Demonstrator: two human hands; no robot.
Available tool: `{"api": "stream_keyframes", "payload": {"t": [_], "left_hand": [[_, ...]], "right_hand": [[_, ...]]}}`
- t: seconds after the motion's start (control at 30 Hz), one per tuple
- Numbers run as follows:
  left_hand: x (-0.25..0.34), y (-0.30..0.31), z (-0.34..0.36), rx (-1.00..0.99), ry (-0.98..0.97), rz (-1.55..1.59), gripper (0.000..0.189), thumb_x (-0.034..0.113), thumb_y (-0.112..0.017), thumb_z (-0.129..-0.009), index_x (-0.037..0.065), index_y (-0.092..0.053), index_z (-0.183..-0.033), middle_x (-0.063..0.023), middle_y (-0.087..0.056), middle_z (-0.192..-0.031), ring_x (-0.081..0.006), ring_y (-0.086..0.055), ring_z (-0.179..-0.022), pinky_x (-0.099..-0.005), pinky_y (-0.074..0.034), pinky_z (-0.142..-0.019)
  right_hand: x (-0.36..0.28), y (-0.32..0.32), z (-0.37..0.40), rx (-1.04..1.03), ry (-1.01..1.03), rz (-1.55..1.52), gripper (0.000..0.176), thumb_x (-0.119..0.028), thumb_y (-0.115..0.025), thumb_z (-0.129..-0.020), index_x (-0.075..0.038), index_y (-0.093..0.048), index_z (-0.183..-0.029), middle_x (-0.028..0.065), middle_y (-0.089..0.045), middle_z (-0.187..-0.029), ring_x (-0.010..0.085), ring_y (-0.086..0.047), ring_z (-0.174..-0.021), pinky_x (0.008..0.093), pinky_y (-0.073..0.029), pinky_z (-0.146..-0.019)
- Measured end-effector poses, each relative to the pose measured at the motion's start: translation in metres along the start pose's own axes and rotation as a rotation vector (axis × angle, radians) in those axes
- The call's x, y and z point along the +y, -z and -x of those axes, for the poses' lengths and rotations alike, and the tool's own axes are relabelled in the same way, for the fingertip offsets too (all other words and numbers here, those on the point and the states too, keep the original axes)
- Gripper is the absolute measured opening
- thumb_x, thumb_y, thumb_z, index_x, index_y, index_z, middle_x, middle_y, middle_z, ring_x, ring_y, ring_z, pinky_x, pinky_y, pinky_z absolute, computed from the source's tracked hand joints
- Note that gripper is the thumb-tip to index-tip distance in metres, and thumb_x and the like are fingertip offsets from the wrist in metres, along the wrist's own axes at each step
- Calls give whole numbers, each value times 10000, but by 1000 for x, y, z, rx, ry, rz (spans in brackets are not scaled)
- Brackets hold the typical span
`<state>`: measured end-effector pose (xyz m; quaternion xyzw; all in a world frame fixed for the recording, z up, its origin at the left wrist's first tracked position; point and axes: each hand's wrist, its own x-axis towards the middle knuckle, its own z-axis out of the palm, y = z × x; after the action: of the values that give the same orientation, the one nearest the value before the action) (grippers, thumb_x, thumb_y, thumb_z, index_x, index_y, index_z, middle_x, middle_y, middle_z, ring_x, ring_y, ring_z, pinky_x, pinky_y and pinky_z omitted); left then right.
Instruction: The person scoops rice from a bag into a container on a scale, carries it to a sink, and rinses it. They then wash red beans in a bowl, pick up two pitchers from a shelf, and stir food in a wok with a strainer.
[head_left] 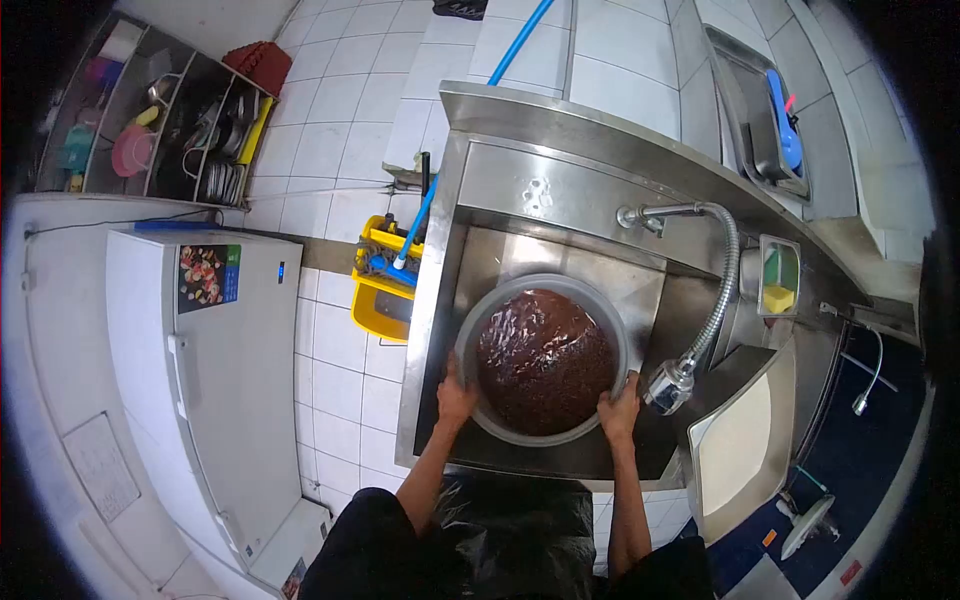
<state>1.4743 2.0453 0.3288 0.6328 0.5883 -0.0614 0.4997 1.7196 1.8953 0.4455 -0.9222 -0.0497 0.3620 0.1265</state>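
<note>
A round grey basin (467, 345) sits in the stainless steel sink (500, 250), nearly filled with dark reddish-brown liquid (545, 365) whose surface is rippled and shiny. Small grains seem to lie in it, but I cannot make out their kind. My left hand (455, 398) grips the basin's left side, fingers on the outer wall. On the opposite side my right hand (620, 408) holds the rim, with its thumb over the edge. The fingertips of both hands are partly hidden by the basin. A flexible metal faucet (725, 290) hangs just right of my right hand.
A small metal container (780, 275) with a yellow sponge stands right of the faucet. Near the front right is a large pale-bottomed tray (735, 445). A yellow mop bucket (380, 310) stands on the floor left of the sink, and a white freezer (235, 370) farther left.
</note>
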Motion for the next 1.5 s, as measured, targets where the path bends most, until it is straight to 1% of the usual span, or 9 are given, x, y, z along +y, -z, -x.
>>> {"api": "stream_keyframes", "payload": {"t": [0.3,0.37,0.47,0.57,1.07,1.2,1.27,1.37,1.5], "left_hand": [[-43,-17,-20,81,-14,5,720,198,-589,-784,27,-271,-1407,-292,-492,-1254,-454,-491,-1124,-485,-379,-980],[-47,-21,-19,96,45,48,668,205,-593,-783,-21,-338,-1358,-298,-492,-1249,-453,-481,-1135,-474,-370,-992],[-49,-21,-23,136,-28,108,602,236,-603,-785,-56,-414,-1276,-326,-503,-1204,-456,-490,-1122,-481,-387,-972],[-66,-22,-33,81,-6,109,536,259,-617,-784,-71,-467,-1178,-336,-525,-1143,-461,-509,-1092,-488,-410,-938],[-69,-32,-31,153,43,78,448,273,-630,-784,-90,-528,-1026,-333,-575,-1016,-467,-554,-994,-499,-438,-876],[-49,-19,-24,139,24,52,462,237,-628,-783,-96,-509,-1081,-344,-565,-1033,-474,-546,-1008,-496,-432,-893],[-31,-8,-24,15,161,-8,765,98,-607,-749,43,-252,-1424,-290,-500,-1241,-417,-507,-1141,-423,-407,-981],[-40,-15,-25,211,-75,62,581,180,-629,-776,-55,-407,-1258,-329,-549,-1109,-454,-530,-1063,-481,-426,-925],[-43,-15,-29,175,-61,26,601,186,-633,-772,-23,-394,-1282,-316,-557,-1101,-450,-533,-1057,-481,-430,-918]], "right_hand": [[-25,-4,-23,12,204,0,615,-44,-582,-755,23,-327,-1311,337,-574,-1047,465,-562,-1018,470,-442,-885],[-31,-5,-24,29,219,44,558,-23,-564,-761,39,-325,-1262,279,-612,-850,430,-628,-822,446,-488,-735],[-27,-12,-40,124,364,117,558,-28,-582,-749,47,-338,-1245,312,-609,-886,443,-623,-862,462,-486,-759],[-61,-1,-33,24,237,85,529,-43,-574,-757,36,-404,-1251,313,-581,-1060,437,-566,-1031,455,-449,-875],[-58,-2,-44,0,280,126,537,-34,-578,-754,-5,-401,-1260,283,-605,-1017,448,-573,-1003,463,-451,-854],[-51,-5,-45,29,275,129,550,-30,-576,-756,5,-390,-1273,279,-607,-1016,446,-580,-994,458,-459,-835],[-47,-6,-45,61,391,93,489,-37,-597,-744,19,-391,-1184,319,-612,-893,480,-592,-885,501,-480,-786],[-50,-4,-45,-25,275,86,559,-37,-580,-768,12,-375,-1286,277,-596,-1055,432,-582,-1009,438,-462,-834],[-45,-8,-52,4,287,130,576,-47,-586,-765,7,-365,-1293,276,-597,-1054,422,-586,-1011,438,-463,-836]]}}
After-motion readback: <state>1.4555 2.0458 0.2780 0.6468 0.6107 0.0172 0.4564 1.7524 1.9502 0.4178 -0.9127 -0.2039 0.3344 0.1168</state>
